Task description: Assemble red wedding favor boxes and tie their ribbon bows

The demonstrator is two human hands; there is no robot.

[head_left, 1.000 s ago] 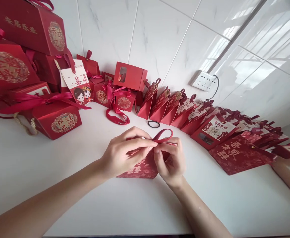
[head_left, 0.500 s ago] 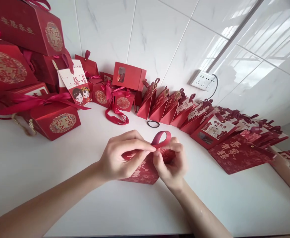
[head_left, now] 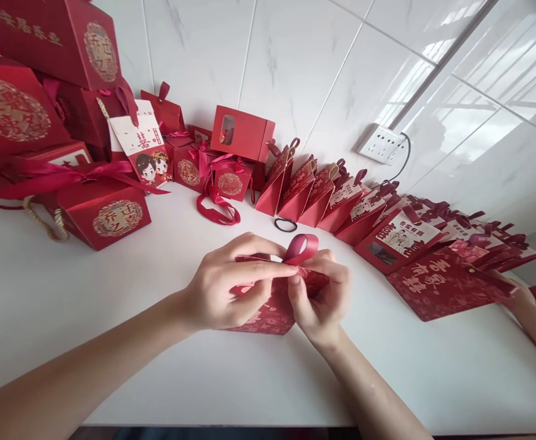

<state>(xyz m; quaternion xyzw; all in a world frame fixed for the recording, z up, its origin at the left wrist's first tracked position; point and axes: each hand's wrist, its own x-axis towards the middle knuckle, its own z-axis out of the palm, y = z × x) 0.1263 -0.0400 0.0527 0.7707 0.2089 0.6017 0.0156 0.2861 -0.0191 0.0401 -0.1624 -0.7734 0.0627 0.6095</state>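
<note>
A red paper gift box (head_left: 274,313) with light printed characters stands on the white table in front of me. A dark red ribbon loop (head_left: 312,246) rises from its top edge. My left hand (head_left: 228,284) is closed around the left side of the box top, its index finger stretched along the top edge to the base of the loop. From the right, my right hand (head_left: 325,296) pinches the same edge, with the thumb on the near face just below the loop. The box's far side and the ribbon's ends are hidden.
Finished-looking red boxes (head_left: 121,220) with bows are stacked at the left. Several upright gift boxes (head_left: 290,189) line the wall to the right. A black ring (head_left: 286,225) lies beyond my hands. Another person's hand (head_left: 522,305) touches a red box (head_left: 437,284) at the right.
My left index finger has straightened and slid slightly right along the box top. The ribbon loop leans a little differently. The view has shifted slightly; the other person's hand has moved a little.
</note>
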